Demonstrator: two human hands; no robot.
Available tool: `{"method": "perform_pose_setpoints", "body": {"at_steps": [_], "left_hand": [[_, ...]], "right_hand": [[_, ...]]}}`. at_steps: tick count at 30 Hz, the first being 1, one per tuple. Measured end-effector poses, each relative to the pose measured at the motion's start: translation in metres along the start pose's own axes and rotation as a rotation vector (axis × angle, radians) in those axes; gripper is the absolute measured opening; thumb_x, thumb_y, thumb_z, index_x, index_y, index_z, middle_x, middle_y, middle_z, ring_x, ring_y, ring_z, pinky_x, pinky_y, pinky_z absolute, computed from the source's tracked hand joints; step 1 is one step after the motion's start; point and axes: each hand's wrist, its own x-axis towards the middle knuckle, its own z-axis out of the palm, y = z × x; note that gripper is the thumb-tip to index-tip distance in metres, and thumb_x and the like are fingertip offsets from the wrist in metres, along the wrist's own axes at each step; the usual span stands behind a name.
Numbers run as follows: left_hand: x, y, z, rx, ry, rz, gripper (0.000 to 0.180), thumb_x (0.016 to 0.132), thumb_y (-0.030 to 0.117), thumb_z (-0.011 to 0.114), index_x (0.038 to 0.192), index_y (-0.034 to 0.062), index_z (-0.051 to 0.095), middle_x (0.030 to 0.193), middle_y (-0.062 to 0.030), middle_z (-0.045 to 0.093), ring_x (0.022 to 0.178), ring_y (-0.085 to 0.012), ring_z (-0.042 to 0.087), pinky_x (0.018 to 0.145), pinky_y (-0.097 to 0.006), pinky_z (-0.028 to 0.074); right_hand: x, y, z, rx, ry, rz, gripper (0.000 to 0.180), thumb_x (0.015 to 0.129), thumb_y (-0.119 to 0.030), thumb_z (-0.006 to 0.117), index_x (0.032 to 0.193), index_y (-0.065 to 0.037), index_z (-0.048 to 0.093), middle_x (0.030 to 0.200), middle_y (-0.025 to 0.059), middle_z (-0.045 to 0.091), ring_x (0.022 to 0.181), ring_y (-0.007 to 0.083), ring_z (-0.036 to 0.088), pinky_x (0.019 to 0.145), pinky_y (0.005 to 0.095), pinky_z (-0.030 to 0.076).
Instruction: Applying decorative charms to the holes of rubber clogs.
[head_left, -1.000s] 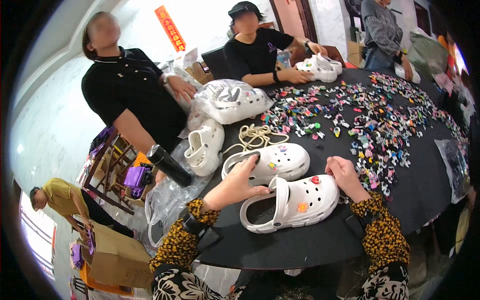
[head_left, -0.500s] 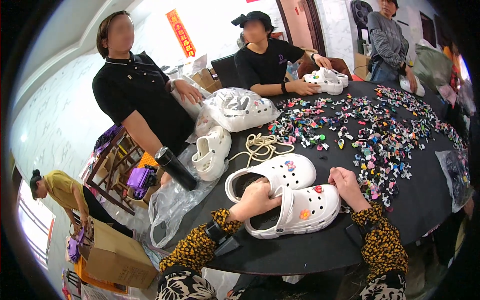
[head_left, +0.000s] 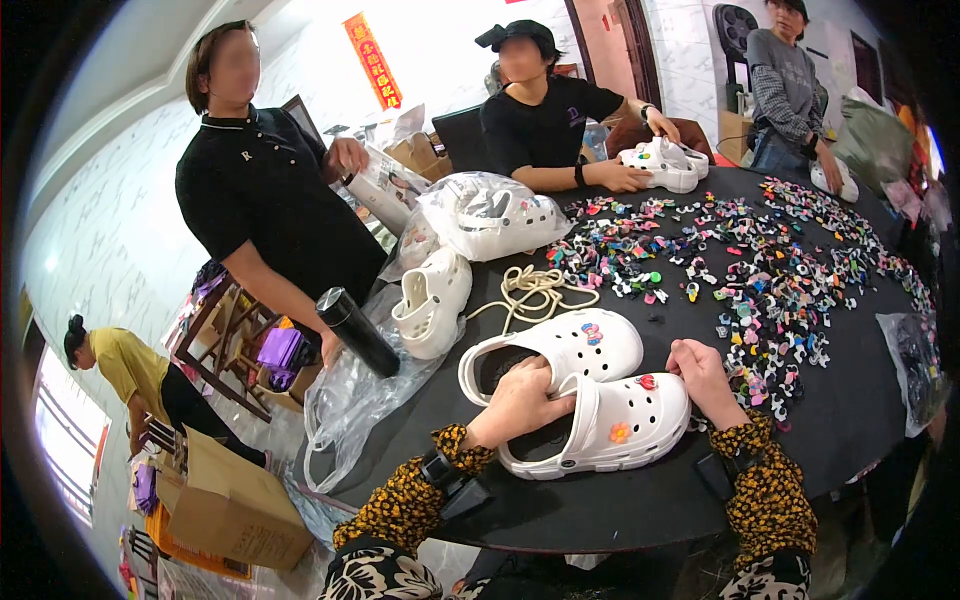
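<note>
Two white clogs lie side by side on the black table. The far clog (head_left: 570, 345) carries a colourful bow-like charm; the near clog (head_left: 640, 440) has an orange flower charm and a red one. My left hand (head_left: 522, 402) is closed on the pair at their heel openings, its fingers reaching into the far clog and its thumb at the near clog's strap. Beside the toes, my right hand (head_left: 702, 380) is curled closed just above the table. Whatever its fingers may hold is hidden.
Many loose shoe charms (head_left: 770, 310) spread across the right and far table. Beyond the clogs lie a cord (head_left: 540, 290), another white clog (head_left: 432, 305), a bagged pair (head_left: 500, 220) and a black bottle (head_left: 355, 332). Co-workers (head_left: 285, 190) stand and sit around the table.
The view has shifted slightly, moving the table's things a little rightward. The standing person at left has raised a hand holding a printed bag. My hands keep about the same pose.
</note>
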Motion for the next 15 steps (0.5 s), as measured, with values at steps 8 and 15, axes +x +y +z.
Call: {"method": "perform_pose_setpoints", "body": {"at_steps": [8, 15], "left_hand": [[0.0015, -0.0043, 0.0026, 0.021, -0.019, -0.025, 0.038, 0.074, 0.03, 0.069, 0.102, 0.0043, 0.065, 0.097, -0.0171, 0.061, 0.095, -0.0345, 0.057, 0.083, -0.043, 0.045], [-0.0012, -0.0004, 0.0019, -0.013, -0.005, -0.021, 0.038, 0.074, 0.029, 0.068, 0.102, 0.0041, 0.065, 0.099, -0.0176, 0.061, 0.098, -0.034, 0.056, 0.084, -0.042, 0.045]], "right_hand": [[0.0031, 0.0024, -0.0009, -0.03, 0.017, -0.025, 0.043, 0.095, -0.032, 0.049, 0.07, 0.001, 0.057, 0.061, 0.0025, 0.055, 0.059, 0.0089, 0.052, 0.057, 0.0257, 0.043], [-0.0018, -0.0033, -0.0017, -0.02, 0.016, -0.022, 0.042, 0.095, -0.031, 0.049, 0.069, 0.001, 0.057, 0.061, 0.002, 0.055, 0.059, 0.0086, 0.051, 0.056, 0.0257, 0.042]]}}
